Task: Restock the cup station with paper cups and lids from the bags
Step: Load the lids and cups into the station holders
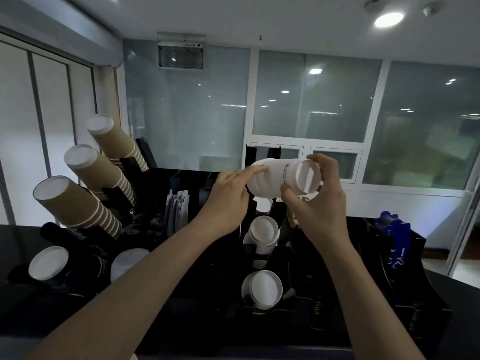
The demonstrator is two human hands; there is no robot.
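While brown cup stacks (85, 206) fill their slots, both hands, left hand (228, 201) and right hand (319, 203), grip a white cup stack (280, 178) above a part-filled slot.

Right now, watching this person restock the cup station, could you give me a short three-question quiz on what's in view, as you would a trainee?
1. True or false: both hands hold the white cup stack.
2. How many brown cup stacks stick up from the left of the black organizer?
A) one B) three C) five
3. Fill in: the blue object stands on the organizer's ____ side.

Key
1. True: the left hand grips one end, the right hand the other.
2. B.
3. Right.
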